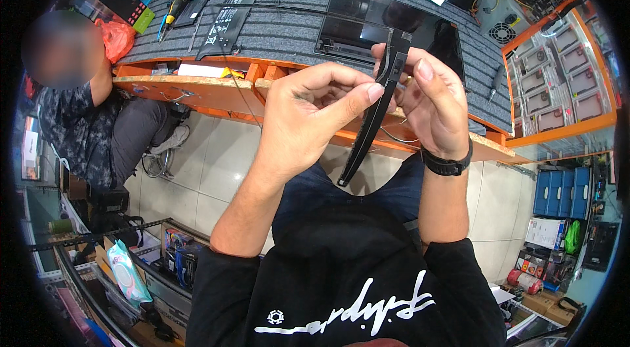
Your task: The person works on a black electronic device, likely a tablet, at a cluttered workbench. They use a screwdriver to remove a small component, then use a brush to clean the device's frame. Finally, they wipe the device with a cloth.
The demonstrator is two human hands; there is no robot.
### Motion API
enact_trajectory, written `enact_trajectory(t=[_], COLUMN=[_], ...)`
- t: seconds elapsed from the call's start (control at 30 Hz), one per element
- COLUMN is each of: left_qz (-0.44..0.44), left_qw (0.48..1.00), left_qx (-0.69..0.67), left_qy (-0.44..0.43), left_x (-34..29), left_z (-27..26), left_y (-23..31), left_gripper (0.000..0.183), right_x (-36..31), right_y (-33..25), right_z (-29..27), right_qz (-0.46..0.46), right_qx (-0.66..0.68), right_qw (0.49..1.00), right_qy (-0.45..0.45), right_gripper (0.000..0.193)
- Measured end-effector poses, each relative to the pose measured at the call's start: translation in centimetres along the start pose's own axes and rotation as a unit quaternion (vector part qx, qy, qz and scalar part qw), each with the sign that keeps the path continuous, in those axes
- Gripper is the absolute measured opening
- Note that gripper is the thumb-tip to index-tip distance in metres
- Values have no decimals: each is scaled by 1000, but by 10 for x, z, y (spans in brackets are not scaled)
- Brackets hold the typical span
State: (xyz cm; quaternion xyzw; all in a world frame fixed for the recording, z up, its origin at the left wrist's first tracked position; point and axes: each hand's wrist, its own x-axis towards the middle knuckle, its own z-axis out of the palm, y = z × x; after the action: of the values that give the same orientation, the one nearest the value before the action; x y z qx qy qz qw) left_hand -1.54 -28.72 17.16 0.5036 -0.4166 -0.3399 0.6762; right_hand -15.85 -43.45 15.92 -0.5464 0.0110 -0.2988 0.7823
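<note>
Head view showed your left hand point(314, 114) pinching a long, narrow, black, hard-looking strip point(367, 136) just above its middle. Your right hand point(434, 103) curled loosely by its upper end; whether it gripped, I could not tell. Held in the air, the strip slanted from near your lap point(295, 193) up and rightward toward the orange wooden counter with grey ribbed covering point(282, 45). It seemed light, stiff, perhaps brittle, best held by both long edges.

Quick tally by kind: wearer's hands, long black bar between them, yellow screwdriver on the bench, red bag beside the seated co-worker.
Hands: 2 (left hand, right hand)
Long black bar: 1
Yellow screwdriver: 1
Red bag: 1
Total: 5
</note>
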Motion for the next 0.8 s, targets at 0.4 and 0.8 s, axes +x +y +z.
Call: enact_trajectory(t=[0.4, 0.8], left_qz=[54, 46], left_qw=[997, 996], left_qx=[40, 68], left_qy=[31, 24], left_x=[-1, -2], left_z=[7, 7], left_y=[-9, -6], left_gripper=[12, 13], right_x=[-2, 0], right_y=[-10, -8], right_z=[18, 18], right_qz=[-42, -57], right_qx=[-156, -162], right_qw=[984, 982], right_qy=[78, 79], right_gripper=[26, 19])
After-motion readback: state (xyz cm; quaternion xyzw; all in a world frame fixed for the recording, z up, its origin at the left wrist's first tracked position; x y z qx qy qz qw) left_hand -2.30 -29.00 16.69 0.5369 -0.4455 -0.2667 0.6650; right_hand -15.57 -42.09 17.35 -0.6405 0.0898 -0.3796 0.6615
